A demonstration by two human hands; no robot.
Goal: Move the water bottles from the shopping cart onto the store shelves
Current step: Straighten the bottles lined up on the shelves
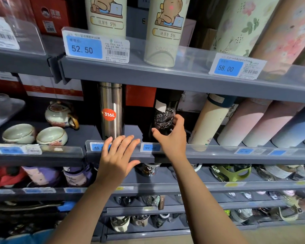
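Grey metal store shelving fills the view, tier above tier, each front edge carrying a clear plastic strip with blue price tags. On the middle shelf the right hand wraps its fingers and thumb round the lower body of a black speckled water bottle, which stands upright on that shelf; this grip is closed on the bottle. The left hand lies flat with fingers spread and straight over the shelf's front strip, partly covering a price tag, and holds nothing. Just left of the black bottle stands a steel flask with a red round "316L" sticker. Farther left on the neighbouring shelf section sit two pale ceramic cups and a teapot. To the right, pastel bottles lean in a row. The upper shelf bears cream bottles printed with a cartoon animal and tags reading 52.50 and 58.00. Lower tiers hold dim, mixed drinkware.
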